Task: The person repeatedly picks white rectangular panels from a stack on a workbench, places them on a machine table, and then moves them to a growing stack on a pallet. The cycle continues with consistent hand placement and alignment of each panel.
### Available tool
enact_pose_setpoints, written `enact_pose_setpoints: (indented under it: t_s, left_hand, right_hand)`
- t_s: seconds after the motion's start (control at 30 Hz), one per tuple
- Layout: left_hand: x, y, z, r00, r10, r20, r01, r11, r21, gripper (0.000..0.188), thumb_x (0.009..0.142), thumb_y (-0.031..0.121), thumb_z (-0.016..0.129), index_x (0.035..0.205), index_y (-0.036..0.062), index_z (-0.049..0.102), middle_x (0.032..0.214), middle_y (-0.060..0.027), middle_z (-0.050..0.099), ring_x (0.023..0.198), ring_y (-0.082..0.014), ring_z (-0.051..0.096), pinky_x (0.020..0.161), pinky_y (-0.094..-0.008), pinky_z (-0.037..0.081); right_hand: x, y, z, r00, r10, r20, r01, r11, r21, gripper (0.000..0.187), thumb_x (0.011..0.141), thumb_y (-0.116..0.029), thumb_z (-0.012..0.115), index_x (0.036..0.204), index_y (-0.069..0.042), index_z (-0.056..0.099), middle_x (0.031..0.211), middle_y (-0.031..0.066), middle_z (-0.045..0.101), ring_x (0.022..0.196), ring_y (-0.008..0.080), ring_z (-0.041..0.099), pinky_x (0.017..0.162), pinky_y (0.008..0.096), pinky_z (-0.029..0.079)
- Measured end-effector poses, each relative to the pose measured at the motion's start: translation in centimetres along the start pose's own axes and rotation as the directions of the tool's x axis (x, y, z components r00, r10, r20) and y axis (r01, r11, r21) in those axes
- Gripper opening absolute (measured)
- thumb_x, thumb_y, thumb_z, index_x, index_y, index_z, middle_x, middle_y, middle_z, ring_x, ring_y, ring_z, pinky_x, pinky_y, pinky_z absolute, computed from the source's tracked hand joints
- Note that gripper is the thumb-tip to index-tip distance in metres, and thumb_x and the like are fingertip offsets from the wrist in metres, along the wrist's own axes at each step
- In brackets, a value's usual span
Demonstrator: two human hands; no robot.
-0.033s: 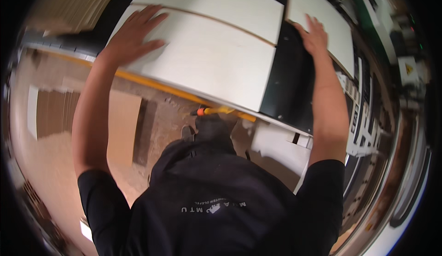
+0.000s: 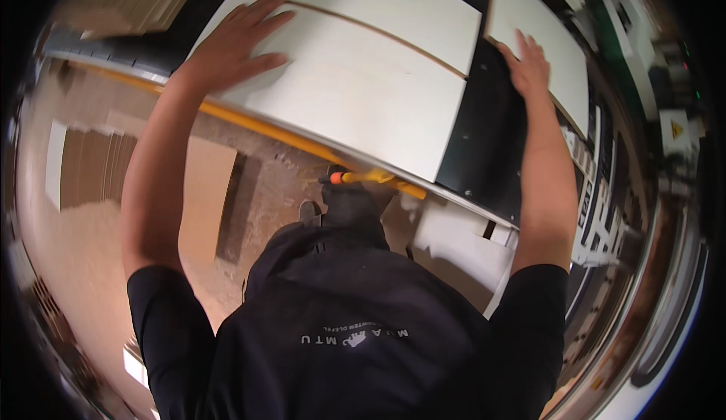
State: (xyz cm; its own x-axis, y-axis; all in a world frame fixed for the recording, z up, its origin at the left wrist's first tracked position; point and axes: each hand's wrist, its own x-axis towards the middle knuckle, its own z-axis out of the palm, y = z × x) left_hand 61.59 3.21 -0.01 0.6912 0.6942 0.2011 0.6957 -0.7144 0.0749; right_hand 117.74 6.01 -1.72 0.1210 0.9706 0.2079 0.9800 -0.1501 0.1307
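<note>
My left hand [image 2: 240, 46] lies with fingers spread on the left end of a white board [image 2: 348, 91] with a brown edge. Its fingertips reach the seam with a second white board [image 2: 378, 4] just beyond. My right hand [image 2: 531, 66] is open, with its fingers on the near edge of a third white board [image 2: 541, 30] at the far right. Neither hand is wrapped round anything. All three boards lie flat on a black worktop [image 2: 484, 136], a dark gap parting the third from the other two.
A yellow bar [image 2: 272, 134] runs along the worktop's near side, with an orange-tipped yellow handle [image 2: 340, 179] by it. Stacked brown boards [image 2: 98, 164] stand at lower left, more sheets [image 2: 128, 0] at upper left. White machine parts [image 2: 601, 216] line the right.
The whole view has shifted a little. Both hands stay open on the boards, in nearly the same places.
</note>
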Motion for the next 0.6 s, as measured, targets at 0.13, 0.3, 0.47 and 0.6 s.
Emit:
enact_pose_setpoints:
  t_s: [0.13, 0.3, 0.47, 0.6]
  left_hand:
    - [-0.8, 0.1, -0.1, 0.998, -0.061, -0.008, 0.061, 0.998, -0.018, 0.067, 0.093, 0.039, 0.062, 0.152, 0.0147, 0.038, 0.16, -0.0145, 0.027, 0.147, -0.034, 0.024, 0.121, -0.0455, 0.021]
    - [-1.8, 0.8, -0.9, 0.991, -0.127, 0.045, 0.128, 0.991, -0.029, 0.069, 0.093, 0.039, 0.062, 0.152, 0.0143, 0.036, 0.161, -0.015, 0.025, 0.148, -0.034, 0.022, 0.122, -0.0454, 0.019]
    - [-2.7, 0.7, -0.9, 0.992, -0.119, 0.034, 0.12, 0.993, -0.012, 0.072, 0.093, 0.044, 0.059, 0.152, 0.0124, 0.035, 0.16, -0.0173, 0.025, 0.149, -0.0343, 0.021, 0.123, -0.0473, 0.016]
    - [-3.9, 1.0, -1.3, 0.988, -0.144, 0.051, 0.147, 0.986, -0.072, 0.073, 0.092, 0.045, 0.06, 0.152, 0.0116, 0.036, 0.16, -0.0179, 0.025, 0.149, -0.035, 0.021, 0.123, -0.049, 0.015]
  right_hand:
    - [0.6, 0.3, 0.4, 1.0, 0.007, 0.01, -0.007, 1.0, -0.025, 0.084, 0.09, -0.077, 0.039, 0.154, -0.023, 0.033, 0.16, 0.0124, 0.029, 0.147, 0.0368, 0.026, 0.117, 0.057, 0.021]
    - [0.3, 0.7, 0.5, 1.0, 0.005, 0.005, -0.005, 1.0, -0.009, 0.084, 0.09, -0.077, 0.038, 0.154, -0.024, 0.032, 0.161, 0.0113, 0.028, 0.147, 0.0366, 0.026, 0.117, 0.0571, 0.021]
    - [0.5, 0.5, 0.6, 1.0, 0.009, -0.001, -0.009, 0.999, -0.045, 0.081, 0.091, -0.074, 0.04, 0.154, -0.023, 0.033, 0.159, 0.0116, 0.031, 0.146, 0.0367, 0.028, 0.115, 0.0581, 0.025]
    - [0.4, 0.1, 0.6, 1.0, -0.026, 0.009, 0.026, 0.999, -0.033, 0.079, 0.092, -0.071, 0.042, 0.153, -0.021, 0.035, 0.158, 0.013, 0.033, 0.144, 0.0373, 0.031, 0.113, 0.0576, 0.028]
